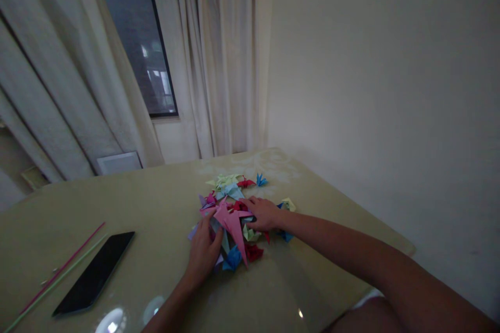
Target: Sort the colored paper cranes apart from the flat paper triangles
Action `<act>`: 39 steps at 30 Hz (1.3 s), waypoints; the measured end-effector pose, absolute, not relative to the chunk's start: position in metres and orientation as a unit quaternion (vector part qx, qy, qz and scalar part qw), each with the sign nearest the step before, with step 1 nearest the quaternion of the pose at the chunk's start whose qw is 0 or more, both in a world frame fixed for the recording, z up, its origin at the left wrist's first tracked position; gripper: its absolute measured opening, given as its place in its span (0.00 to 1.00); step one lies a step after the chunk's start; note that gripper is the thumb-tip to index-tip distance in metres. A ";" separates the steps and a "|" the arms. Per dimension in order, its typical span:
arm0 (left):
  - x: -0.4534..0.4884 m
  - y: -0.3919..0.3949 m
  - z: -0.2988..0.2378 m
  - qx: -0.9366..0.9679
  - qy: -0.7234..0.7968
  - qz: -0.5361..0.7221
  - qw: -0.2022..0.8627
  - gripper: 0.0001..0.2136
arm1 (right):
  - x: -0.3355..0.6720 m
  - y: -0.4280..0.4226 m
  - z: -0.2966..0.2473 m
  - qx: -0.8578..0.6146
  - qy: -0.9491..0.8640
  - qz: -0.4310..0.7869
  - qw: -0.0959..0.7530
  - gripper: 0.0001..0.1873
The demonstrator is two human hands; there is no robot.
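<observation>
Folded paper cranes in several colours lie in a loose pile on the table. A large pink paper crane [232, 222] rests on top between my hands, its long point toward me. My left hand [203, 247] lies against the pile's left side, thumb and fingers apart. My right hand [264, 213] reaches over the right side, fingers stretched onto the paper and partly hiding it. Nearer me are a blue folded piece [233, 258] and a dark red one [254, 253]. At the far side sit a light blue crane [231, 191], a red crane [246, 183] and a small blue crane [261, 180].
A black phone-like slab [96, 273] lies at the table's left. Beside it run a thin pink stick [64, 266] and a light green stick [58, 282]. The glossy table [156, 203] meets a wall [375, 114] on the right; curtains [230, 57] hang behind.
</observation>
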State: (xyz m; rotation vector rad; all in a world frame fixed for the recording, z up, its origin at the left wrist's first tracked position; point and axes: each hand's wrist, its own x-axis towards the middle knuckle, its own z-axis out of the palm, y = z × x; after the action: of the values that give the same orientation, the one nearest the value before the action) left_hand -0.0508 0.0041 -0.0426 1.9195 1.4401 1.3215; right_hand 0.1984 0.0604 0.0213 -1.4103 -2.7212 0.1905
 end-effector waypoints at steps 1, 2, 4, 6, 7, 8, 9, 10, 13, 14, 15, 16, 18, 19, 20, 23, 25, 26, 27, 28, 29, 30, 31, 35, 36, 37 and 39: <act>-0.051 0.004 -0.042 0.686 0.516 0.471 0.203 0.22 | 0.199 0.061 0.021 -0.459 -0.885 0.063 0.036 0.49; -0.051 0.004 -0.042 0.685 0.516 0.470 0.207 0.22 | 0.199 0.061 0.020 -0.460 -0.885 0.064 0.038 0.49; -0.051 0.004 -0.042 0.684 0.515 0.472 0.210 0.23 | 0.199 0.062 0.018 -0.459 -0.885 0.064 0.044 0.49; -0.051 0.004 -0.042 0.683 0.515 0.475 0.208 0.23 | 0.200 0.063 0.016 -0.458 -0.886 0.063 0.048 0.50; -0.051 0.004 -0.043 0.682 0.516 0.475 0.207 0.23 | 0.200 0.063 0.015 -0.458 -0.886 0.062 0.049 0.50; -0.051 0.004 -0.043 0.680 0.518 0.476 0.205 0.23 | 0.200 0.063 0.015 -0.457 -0.886 0.062 0.047 0.50; -0.051 0.004 -0.043 0.680 0.519 0.477 0.203 0.23 | 0.200 0.064 0.014 -0.457 -0.886 0.062 0.045 0.50; -0.051 0.004 -0.043 0.680 0.519 0.478 0.201 0.23 | 0.201 0.064 0.014 -0.457 -0.886 0.064 0.044 0.50; -0.051 0.005 -0.044 0.682 0.518 0.479 0.193 0.23 | 0.201 0.064 0.015 -0.454 -0.887 0.068 0.044 0.50; -0.051 0.005 -0.044 0.682 0.517 0.479 0.193 0.23 | 0.201 0.063 0.016 -0.454 -0.887 0.068 0.045 0.50; -0.051 0.005 -0.044 0.683 0.516 0.480 0.193 0.23 | 0.201 0.063 0.017 -0.455 -0.887 0.068 0.044 0.50; -0.051 0.005 -0.044 0.682 0.516 0.480 0.194 0.23 | 0.200 0.063 0.017 -0.456 -0.886 0.067 0.041 0.50; -0.051 0.005 -0.044 0.684 0.516 0.476 0.197 0.23 | 0.200 0.062 0.018 -0.458 -0.886 0.064 0.038 0.50; -0.051 0.005 -0.044 0.685 0.516 0.474 0.198 0.22 | 0.200 0.062 0.019 -0.458 -0.886 0.064 0.036 0.50; -0.051 0.005 -0.044 0.685 0.517 0.473 0.199 0.22 | 0.200 0.062 0.019 -0.458 -0.886 0.064 0.035 0.50; -0.051 0.005 -0.043 0.682 0.516 0.478 0.200 0.23 | 0.200 0.062 0.019 -0.458 -0.886 0.064 0.036 0.50; -0.051 0.005 -0.044 0.680 0.516 0.481 0.200 0.23 | 0.200 0.062 0.018 -0.459 -0.885 0.064 0.037 0.50; -0.051 0.005 -0.045 0.681 0.516 0.480 0.199 0.23 | 0.200 0.062 0.018 -0.459 -0.885 0.063 0.037 0.50; -0.051 0.006 -0.045 0.682 0.516 0.479 0.198 0.23 | 0.200 0.062 0.018 -0.459 -0.885 0.062 0.035 0.49; -0.051 0.006 -0.046 0.683 0.516 0.478 0.198 0.23 | 0.200 0.062 0.018 -0.459 -0.886 0.061 0.033 0.49; -0.051 0.007 -0.047 0.684 0.515 0.477 0.198 0.23 | 0.200 0.062 0.018 -0.459 -0.886 0.060 0.031 0.49; -0.051 0.007 -0.047 0.684 0.514 0.478 0.199 0.23 | 0.200 0.062 0.019 -0.459 -0.886 0.059 0.029 0.49; -0.051 0.007 -0.047 0.683 0.515 0.479 0.200 0.23 | 0.199 0.062 0.019 -0.459 -0.886 0.059 0.028 0.49; -0.051 0.005 -0.044 0.678 0.519 0.477 0.208 0.23 | 0.199 0.061 0.020 -0.462 -0.884 0.067 0.030 0.49; -0.051 0.005 -0.044 0.679 0.519 0.475 0.209 0.23 | 0.199 0.061 0.020 -0.461 -0.884 0.069 0.031 0.49; -0.051 0.004 -0.043 0.680 0.519 0.472 0.210 0.23 | 0.199 0.061 0.020 -0.460 -0.884 0.070 0.033 0.49; -0.051 0.003 -0.042 0.683 0.520 0.468 0.211 0.23 | 0.199 0.061 0.019 -0.460 -0.884 0.070 0.036 0.49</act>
State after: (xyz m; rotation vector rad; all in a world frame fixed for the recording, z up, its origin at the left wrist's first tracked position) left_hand -0.0511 0.0035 -0.0422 1.8971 1.4463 1.2996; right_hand 0.1994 0.0611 0.0194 -1.4134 -2.7173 0.2161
